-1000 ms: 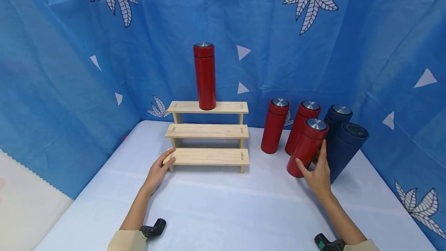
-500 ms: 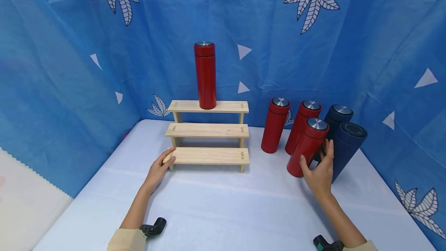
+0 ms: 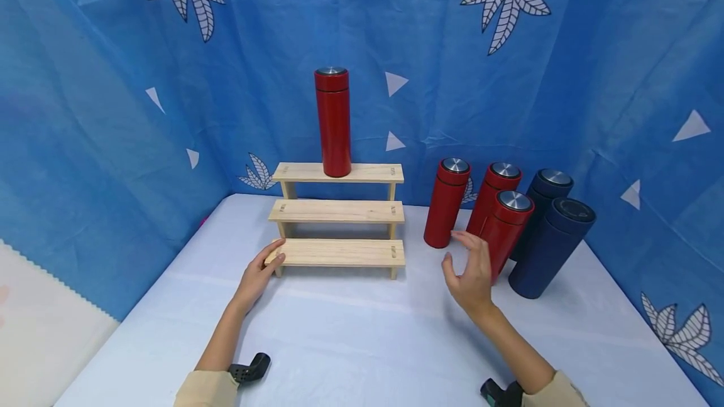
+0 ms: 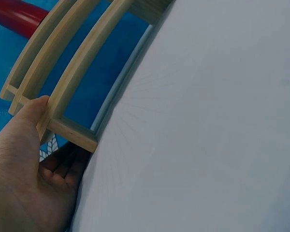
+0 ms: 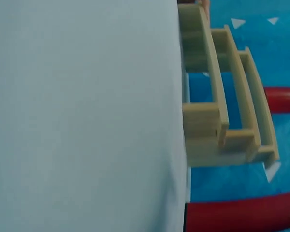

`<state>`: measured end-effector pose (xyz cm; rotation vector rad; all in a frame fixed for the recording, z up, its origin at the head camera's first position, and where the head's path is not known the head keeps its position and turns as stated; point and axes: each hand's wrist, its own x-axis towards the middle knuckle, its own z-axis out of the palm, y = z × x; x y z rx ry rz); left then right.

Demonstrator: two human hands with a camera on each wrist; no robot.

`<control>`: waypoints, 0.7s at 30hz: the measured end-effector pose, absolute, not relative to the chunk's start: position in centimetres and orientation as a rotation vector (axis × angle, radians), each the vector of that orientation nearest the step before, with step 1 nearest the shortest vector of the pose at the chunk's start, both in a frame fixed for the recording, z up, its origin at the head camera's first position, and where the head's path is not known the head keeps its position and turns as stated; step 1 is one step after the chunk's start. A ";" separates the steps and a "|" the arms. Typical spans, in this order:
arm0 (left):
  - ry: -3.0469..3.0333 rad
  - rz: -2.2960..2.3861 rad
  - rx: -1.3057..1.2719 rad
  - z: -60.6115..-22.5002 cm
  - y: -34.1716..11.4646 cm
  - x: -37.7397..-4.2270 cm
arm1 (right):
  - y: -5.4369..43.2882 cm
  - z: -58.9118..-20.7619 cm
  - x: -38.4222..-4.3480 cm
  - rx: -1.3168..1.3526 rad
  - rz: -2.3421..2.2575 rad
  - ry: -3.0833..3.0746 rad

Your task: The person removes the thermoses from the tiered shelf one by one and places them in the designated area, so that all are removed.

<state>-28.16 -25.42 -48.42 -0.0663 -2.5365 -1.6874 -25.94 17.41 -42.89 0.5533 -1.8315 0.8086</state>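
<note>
A three-step wooden stand (image 3: 339,252) stands on the table. My left hand (image 3: 256,280) holds the left end of its lowest step. In the left wrist view the thumb (image 4: 37,107) lies on the step while the other fingers curl near the leg. One red thermos (image 3: 334,124) is upright on the top step. My right hand (image 3: 471,278) hovers, holding nothing, with thumb and fingers apart. It partly covers a front red thermos (image 3: 505,231). Just beyond its fingertips is another red thermos (image 3: 445,206).
A further red thermos (image 3: 491,196) stands behind the front one. To the right are two dark blue thermoses, a rear one (image 3: 543,196) and a nearer one (image 3: 551,253). A blue patterned cloth (image 3: 430,36) hangs behind the white table (image 3: 362,338).
My right hand has left the spot between the front red thermos and the near blue thermos and moved left. My left hand keeps its place on the stand.
</note>
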 end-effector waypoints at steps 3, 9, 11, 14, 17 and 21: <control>-2.538 -1.695 -0.067 -48.4 -25.4 -28.2 | 15.2 -42.7 -27.1 0.626 0.785 -1.910; -2.529 -1.701 -0.064 -48.3 -25.4 -28.4 | 10.1 -40.4 -30.7 0.701 0.827 -1.998; -2.531 -1.711 -0.061 -48.3 -25.4 -28.4 | 8.5 -39.0 -32.1 0.720 0.864 -1.989; -2.531 -1.731 -0.064 -48.2 -25.4 -28.3 | 6.2 -36.5 -34.0 0.741 0.937 -1.965; -2.525 -1.744 -0.069 -48.4 -25.5 -28.2 | 4.2 -33.9 -35.9 0.745 1.049 -1.950; -2.531 -1.727 -0.064 -48.6 -25.6 -28.2 | 2.2 -31.0 -38.1 0.687 1.232 -1.986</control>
